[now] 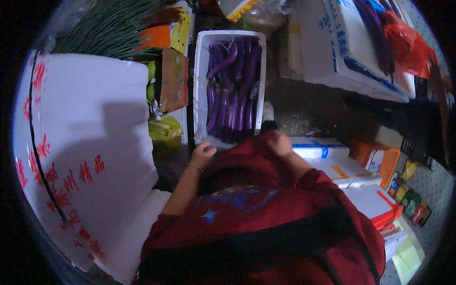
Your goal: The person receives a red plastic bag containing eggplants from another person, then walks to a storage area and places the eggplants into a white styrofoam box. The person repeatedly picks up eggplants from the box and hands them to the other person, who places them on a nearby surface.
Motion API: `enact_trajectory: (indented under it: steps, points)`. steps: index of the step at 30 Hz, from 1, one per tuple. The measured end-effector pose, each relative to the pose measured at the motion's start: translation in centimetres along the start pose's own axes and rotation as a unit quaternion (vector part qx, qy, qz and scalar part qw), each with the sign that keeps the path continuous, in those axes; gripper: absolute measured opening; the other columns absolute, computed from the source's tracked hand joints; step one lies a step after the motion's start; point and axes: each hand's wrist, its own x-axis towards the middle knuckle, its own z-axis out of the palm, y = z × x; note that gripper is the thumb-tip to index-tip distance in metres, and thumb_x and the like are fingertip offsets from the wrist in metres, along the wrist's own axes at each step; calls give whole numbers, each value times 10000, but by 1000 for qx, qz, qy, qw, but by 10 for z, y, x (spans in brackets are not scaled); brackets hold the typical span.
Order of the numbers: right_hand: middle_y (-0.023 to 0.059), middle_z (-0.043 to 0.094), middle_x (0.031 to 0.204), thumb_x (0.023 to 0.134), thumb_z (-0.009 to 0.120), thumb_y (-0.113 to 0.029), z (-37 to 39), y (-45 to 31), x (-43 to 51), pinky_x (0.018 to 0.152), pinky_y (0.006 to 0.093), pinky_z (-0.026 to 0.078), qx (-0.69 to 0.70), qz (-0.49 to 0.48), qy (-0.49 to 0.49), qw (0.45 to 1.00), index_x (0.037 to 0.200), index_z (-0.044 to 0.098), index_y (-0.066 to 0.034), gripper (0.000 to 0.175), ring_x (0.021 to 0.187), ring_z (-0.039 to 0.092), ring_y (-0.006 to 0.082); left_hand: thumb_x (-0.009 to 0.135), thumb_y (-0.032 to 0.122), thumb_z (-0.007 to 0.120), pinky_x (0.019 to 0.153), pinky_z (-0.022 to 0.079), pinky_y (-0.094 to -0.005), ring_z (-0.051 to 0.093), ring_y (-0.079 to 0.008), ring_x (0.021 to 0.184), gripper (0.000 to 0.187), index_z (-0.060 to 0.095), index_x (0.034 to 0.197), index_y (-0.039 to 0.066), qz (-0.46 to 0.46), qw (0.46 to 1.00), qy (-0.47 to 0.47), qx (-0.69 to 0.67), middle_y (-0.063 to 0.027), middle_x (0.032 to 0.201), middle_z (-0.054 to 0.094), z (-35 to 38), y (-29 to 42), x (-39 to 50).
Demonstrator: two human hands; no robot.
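Before me, a white foam box (262, 71) holds long purple eggplants (233, 107), packed in two rows, with one lying aslant on top. My left hand (203, 154), a thin bracelet at its wrist, hovers by the near left corner of the box with its fingers curled. Whether it touches the rim cannot be made out. Blurred, my right hand (280, 143) is at the hem of my dark red shirt (245, 149), near the box's near right corner. Its fingertips are hidden, so a hold on the cloth is unclear.
Large white foam boxes (89, 82) with red writing stand at left. Long green stalks (107, 28), a cardboard box (174, 78) and a yellow-green bag (165, 131) lie beyond them. More foam boxes (317, 46) and a red plastic bag (406, 46) are at right.
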Motion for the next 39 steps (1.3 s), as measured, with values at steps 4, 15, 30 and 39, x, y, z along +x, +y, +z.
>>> enact_trajectory:
  steps: [4, 15, 30, 39]
  points:
    - [196, 593, 1115, 764, 618, -316, 35, 24, -11, 914, 444, 445, -98, -101, -210, 968, 1165, 575, -102, 456, 1045, 559, 368, 794, 167, 689, 719, 481, -288, 588, -150, 823, 407, 574, 1148, 3, 23, 997, 50, -48, -54, 927, 634, -14, -56, 33]
    - [184, 638, 1055, 779, 632, -225, 66, 138, 3, 859, 410, 482, 18, 144, -37, 989, 1121, 586, -40, 392, 991, 607, 343, 809, 188, 668, 776, 474, -293, 599, -174, 888, 425, 570, 1189, 24, -17, 995, -11, 96, -85, 988, 640, 53, -23, 117]
    - [186, 627, 1012, 820, 620, -114, 140, 107, 68, 758, 383, 502, 183, 100, -87, 974, 1149, 572, -53, 338, 904, 633, 318, 729, 302, 755, 1048, 334, -400, 399, -353, 1250, 855, 299, 1386, -3, 207, 965, 116, 111, -241, 1337, 411, 179, 63, 403]
    - [163, 627, 992, 817, 606, -63, 125, 116, 134, 779, 339, 490, 201, 28, -6, 979, 1126, 575, -45, 312, 909, 629, 284, 739, 250, 727, 941, 415, -416, 498, -377, 1105, 629, 456, 1253, 9, 232, 940, 182, 174, -214, 1200, 510, 169, 73, 431]
